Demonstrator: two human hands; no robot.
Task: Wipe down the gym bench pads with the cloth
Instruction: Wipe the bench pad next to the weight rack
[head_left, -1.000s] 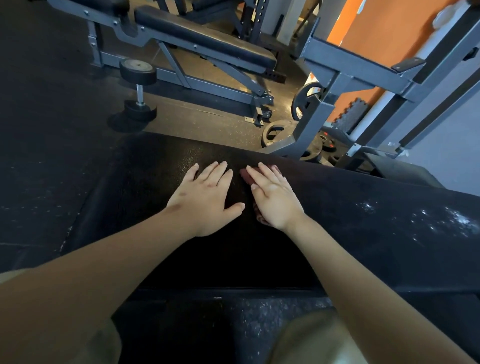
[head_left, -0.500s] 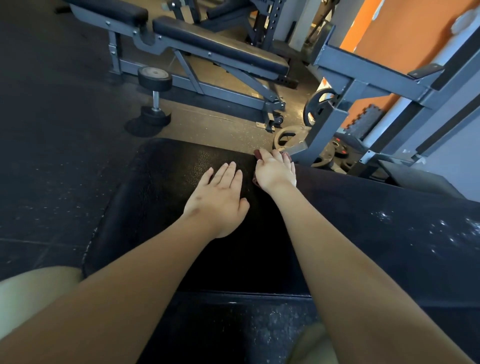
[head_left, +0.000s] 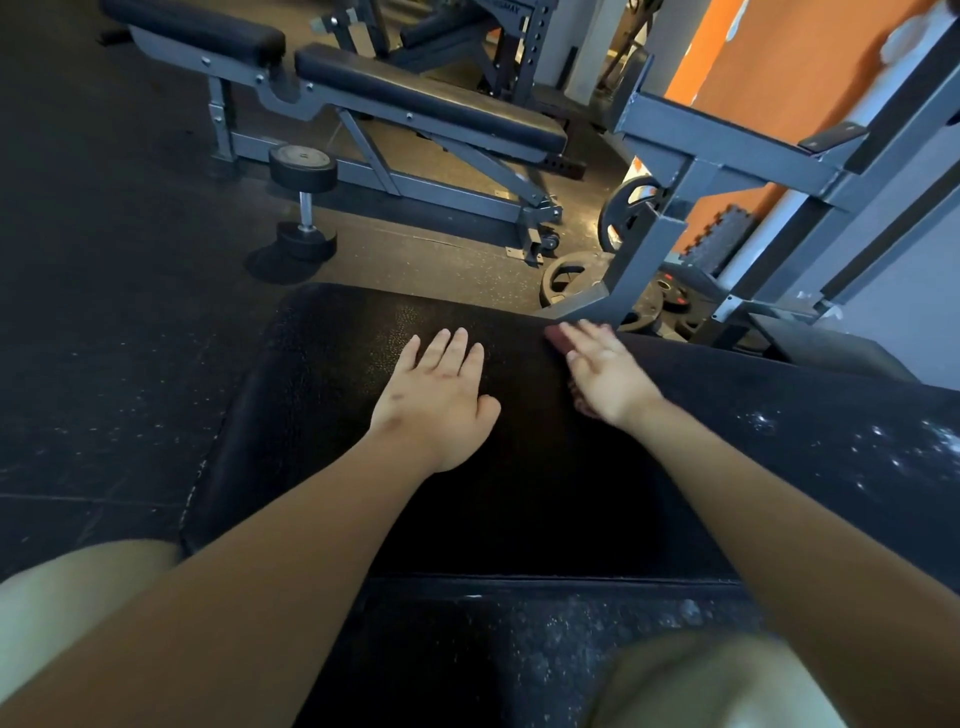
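My left grip (head_left: 436, 395) lies flat, fingers straight, bracing me on the pad (head_left: 337, 364); my right grip (head_left: 605, 374), fingers straight, presses the cloth (head_left: 558, 340) down to wipe.

Your left hand (head_left: 436, 400) lies flat mid-bench and your right hand (head_left: 605, 374) sits near it at the far edge, so only a narrow strip of bench pad (head_left: 322, 395) shows between them. Left of the left hand, the pad runs bare to its rounded end. Right of the right hand it stretches open, dotted with white specks (head_left: 930, 441). Just beyond that hand's fingers (head_left: 587, 332), the foot of a grey steel frame (head_left: 644, 249) stands close against the pad's far edge and blocks a forward push. Weight plates (head_left: 566, 275) lie on the floor beside that foot. An upright dumbbell (head_left: 305, 208) stands well apart, past the far left corner.
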